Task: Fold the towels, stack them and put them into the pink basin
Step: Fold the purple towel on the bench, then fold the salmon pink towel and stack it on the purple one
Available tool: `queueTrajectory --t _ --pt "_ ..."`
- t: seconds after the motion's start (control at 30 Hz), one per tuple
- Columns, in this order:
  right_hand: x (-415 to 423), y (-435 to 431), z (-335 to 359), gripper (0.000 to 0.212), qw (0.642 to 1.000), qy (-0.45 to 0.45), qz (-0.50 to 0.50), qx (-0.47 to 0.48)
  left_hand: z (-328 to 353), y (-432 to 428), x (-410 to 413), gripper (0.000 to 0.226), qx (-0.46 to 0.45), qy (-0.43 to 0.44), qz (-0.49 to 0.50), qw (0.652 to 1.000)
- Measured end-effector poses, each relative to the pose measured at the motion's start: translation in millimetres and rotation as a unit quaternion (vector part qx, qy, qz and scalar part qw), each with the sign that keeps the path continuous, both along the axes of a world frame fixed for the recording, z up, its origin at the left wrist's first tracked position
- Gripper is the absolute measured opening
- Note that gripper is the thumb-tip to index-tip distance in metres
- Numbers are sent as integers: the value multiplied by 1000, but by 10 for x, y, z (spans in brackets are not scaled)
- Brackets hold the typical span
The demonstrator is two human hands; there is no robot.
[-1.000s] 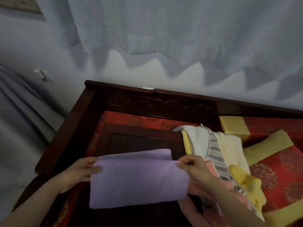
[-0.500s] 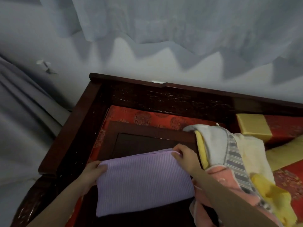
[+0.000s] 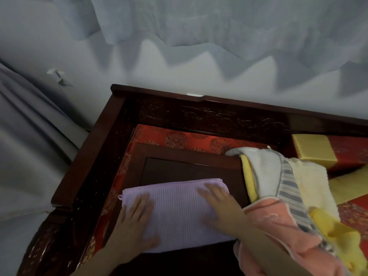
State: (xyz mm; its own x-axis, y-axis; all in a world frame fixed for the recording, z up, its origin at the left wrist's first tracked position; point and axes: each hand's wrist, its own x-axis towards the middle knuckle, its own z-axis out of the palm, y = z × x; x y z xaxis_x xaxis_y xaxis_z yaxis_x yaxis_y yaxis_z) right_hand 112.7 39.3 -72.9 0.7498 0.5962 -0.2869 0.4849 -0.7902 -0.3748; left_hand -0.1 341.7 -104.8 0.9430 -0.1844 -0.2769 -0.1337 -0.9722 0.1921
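Several folds of grey curtain [image 3: 25, 148] are seen at the far left, beside a carved dark wooden frame [image 3: 95, 156]. Within the frame a red patterned cushion [image 3: 179, 137] is spread, and on it a dark wooden tabletop [image 3: 179, 168] is set. The left grip [image 3: 137, 222], a bare hand, is laid flat on the left part of a folded lilac ribbed towel [image 3: 177, 214], with fingers straight and spread and nothing clasped. The lilac towel is spread on the near part of the tabletop, and a small loop is shown at its left corner. The right grip [image 3: 217, 208] is pressed flat on the towel's right part, fingers straight, nothing held. Over the tabletop's right edge unfolded towels are heaped: a white towel [image 3: 264, 172] at the far end, a grey striped towel [image 3: 288, 188] draped across it, a cream towel [image 3: 312, 182] beside that, a pink towel [image 3: 278, 226] crossed by the right forearm, and a yellow towel [image 3: 338, 238] at the right. Beyond the heap a yellow-and-red bolster [image 3: 312, 148] is seen.
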Motion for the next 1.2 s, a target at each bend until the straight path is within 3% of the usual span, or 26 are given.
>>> queueTrajectory --t 0.07,0.2,0.4,0.47,0.5,0.57,0.63,0.7,0.77,0.83,0.9,1.0,1.13,1.2 --pt "-137 -16 -89 84 998 37 34 -41 -43 3 60 105 15 -5 -13 1000" --pt "-58 74 -220 85 999 8 -19 -38 -17 107 498 108 -6 -6 -18 1000" --pt "174 262 -130 83 998 10 -53 -43 240 202 922 123 43 100 -19 994" --pt "111 179 -13 75 997 -10 -79 5 337 -40 888 122 -4 47 25 999" --pt "68 53 81 70 993 -27 -104 42 399 -272 861 112 -70 11 64 995" --pt "-19 -296 271 58 982 -51 -154 97 537 -823 776 68 -252 -2 160 954" --pt "-104 -743 435 51 973 -39 -204 100 647 -1416 691 23 -339 108 210 911" --pt "-163 -1164 542 53 964 -28 -250 88 669 -1912 638 30 -383 252 266 848" --pt "-198 -1539 565 45 954 -33 -288 69 650 -2291 617 51 -419 364 350 755" --pt "-215 -1754 510 34 947 -25 -317 48 611 -2541 624 69 -436 408 416 686" --pt "-260 -1893 497 33 937 1 -346 44 615 -2770 638 71 -439 400 460 660" --pt "-271 -1889 433 33 931 43 -360 46 584 -2883 699 47 -454 357 459 675" --pt "-201 -1898 503 58 894 134 -406 138 717 -2889 747 66 -505 233 373 743" --pt "-131 -1880 611 70 890 167 -382 184 998 -2883 769 55 -548 200 309 751"
